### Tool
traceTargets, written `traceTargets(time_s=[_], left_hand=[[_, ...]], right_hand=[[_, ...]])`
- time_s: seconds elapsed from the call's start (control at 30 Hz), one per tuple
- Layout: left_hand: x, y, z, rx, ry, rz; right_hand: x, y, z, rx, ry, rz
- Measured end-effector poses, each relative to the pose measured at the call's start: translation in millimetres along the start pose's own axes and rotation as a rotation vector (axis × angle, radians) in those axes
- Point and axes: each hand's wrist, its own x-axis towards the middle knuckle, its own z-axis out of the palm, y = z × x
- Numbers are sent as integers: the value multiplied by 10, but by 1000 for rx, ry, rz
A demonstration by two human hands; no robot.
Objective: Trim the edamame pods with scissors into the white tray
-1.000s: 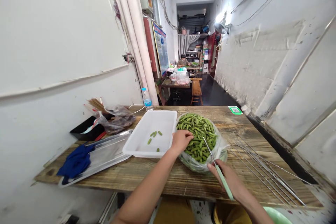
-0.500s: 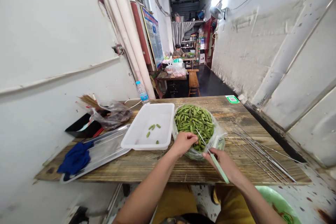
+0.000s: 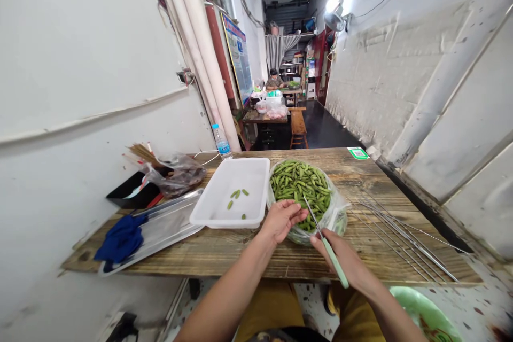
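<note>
My right hand (image 3: 340, 256) is closed around a pair of scissors (image 3: 335, 264) with pale green handles, seen nearly edge-on. Their narrow metal blades point forward over a heap of green edamame pods (image 3: 300, 184) in a clear plastic bag (image 3: 340, 208). Just left of the blade tip, my left hand (image 3: 282, 220) has its fingers curled in a pinch at the near side of the heap. Whether a pod sits between those fingertips I cannot tell. A white plastic tub (image 3: 214, 218) to the left holds several pods (image 3: 237, 193) on its bottom.
Metal skewers (image 3: 404, 235) lie at the right on the wooden table (image 3: 240, 256). Left are a metal tray (image 3: 164, 232), blue cloth (image 3: 120, 238), black box (image 3: 134, 189) and water bottle (image 3: 223, 144). A green basin (image 3: 425, 310) stands below; a person (image 3: 274, 80) sits far back.
My left hand has lifted slightly, its fingers a little less tightly bunched. The scissors stay in my right hand over the pods. The whole view has shifted a little.
</note>
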Motion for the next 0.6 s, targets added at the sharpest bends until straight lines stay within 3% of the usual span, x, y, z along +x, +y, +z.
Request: traceTargets(time_s=[0.2, 0.4, 0.5, 0.6], left_hand=[[-63, -88, 30, 5, -42, -27], [-54, -180, -42, 103, -15, -16], [24, 6, -266, 433, 202, 228], [71, 337, -512, 1066, 558, 630]], right_hand=[[13, 4, 29, 134, 1, 98], [19, 30, 56, 100, -8, 109], [-2, 46, 41, 68, -9, 107], [-26, 77, 30, 69, 8, 115]])
